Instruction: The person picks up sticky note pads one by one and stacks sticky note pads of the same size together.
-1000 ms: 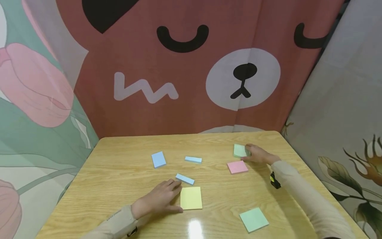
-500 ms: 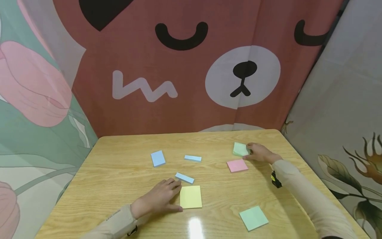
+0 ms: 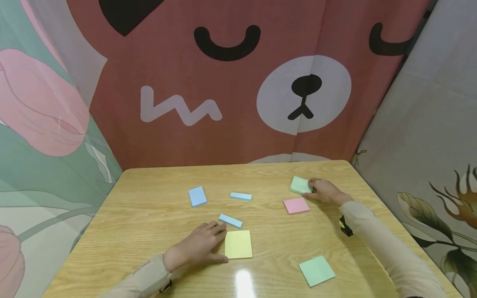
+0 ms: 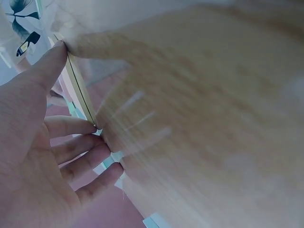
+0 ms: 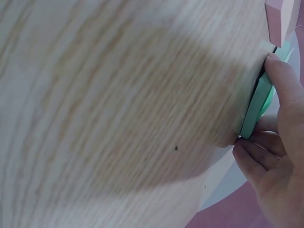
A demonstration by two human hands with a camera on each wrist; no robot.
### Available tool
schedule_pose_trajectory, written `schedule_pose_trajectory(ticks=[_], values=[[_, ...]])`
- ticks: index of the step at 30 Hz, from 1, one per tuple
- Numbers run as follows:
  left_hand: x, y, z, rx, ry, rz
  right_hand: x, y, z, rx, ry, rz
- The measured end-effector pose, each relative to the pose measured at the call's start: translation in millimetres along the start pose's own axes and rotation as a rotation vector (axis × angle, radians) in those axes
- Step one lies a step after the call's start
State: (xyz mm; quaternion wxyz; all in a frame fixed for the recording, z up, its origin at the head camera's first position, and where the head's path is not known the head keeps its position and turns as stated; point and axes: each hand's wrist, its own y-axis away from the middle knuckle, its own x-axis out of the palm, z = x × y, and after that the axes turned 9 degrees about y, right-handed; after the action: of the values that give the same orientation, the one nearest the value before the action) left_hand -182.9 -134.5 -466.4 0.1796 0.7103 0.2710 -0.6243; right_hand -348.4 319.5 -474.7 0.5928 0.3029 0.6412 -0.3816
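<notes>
My left hand [image 3: 201, 244] rests at the left side of a yellow sticky note pad [image 3: 239, 245]. The thumb lies by its near corner and the index finger by its far one. In the left wrist view these fingers [image 4: 78, 124] look fairly straight along the pad's edge. At the back right, my right hand [image 3: 325, 191] holds a mint green sticky note pad [image 3: 299, 185] by its right side, between thumb and fingertips. The right wrist view shows this green pad [image 5: 256, 104] low on the table. A pink sticky note pad [image 3: 296, 205] lies just in front of it.
A second green pad [image 3: 317, 271] lies at the front right of the wooden table [image 3: 149, 223]. Toward the back left is a blue pad [image 3: 197, 196]. Two narrow light blue pads, one farther back [image 3: 241, 196] and one [image 3: 230, 220] near my left fingertips, lie mid-table.
The green pad in my right hand has turned slightly, its front edge now slanting more. My left hand and the yellow pad keep their place. The head view has shifted a little.
</notes>
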Motion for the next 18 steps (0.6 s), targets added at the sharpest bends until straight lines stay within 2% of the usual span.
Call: schedule_pose_trajectory(ticks=[12,18], values=[[1.9,-1.0,2.1,-0.003,-0.004,-0.002,0.2,-0.8,0.6,0.034,0.037,-0.016],[1.0,-0.8,1.3,0.004,-0.015,-0.004,0.3,-0.1,1.7,0.068,0.018,-0.024]])
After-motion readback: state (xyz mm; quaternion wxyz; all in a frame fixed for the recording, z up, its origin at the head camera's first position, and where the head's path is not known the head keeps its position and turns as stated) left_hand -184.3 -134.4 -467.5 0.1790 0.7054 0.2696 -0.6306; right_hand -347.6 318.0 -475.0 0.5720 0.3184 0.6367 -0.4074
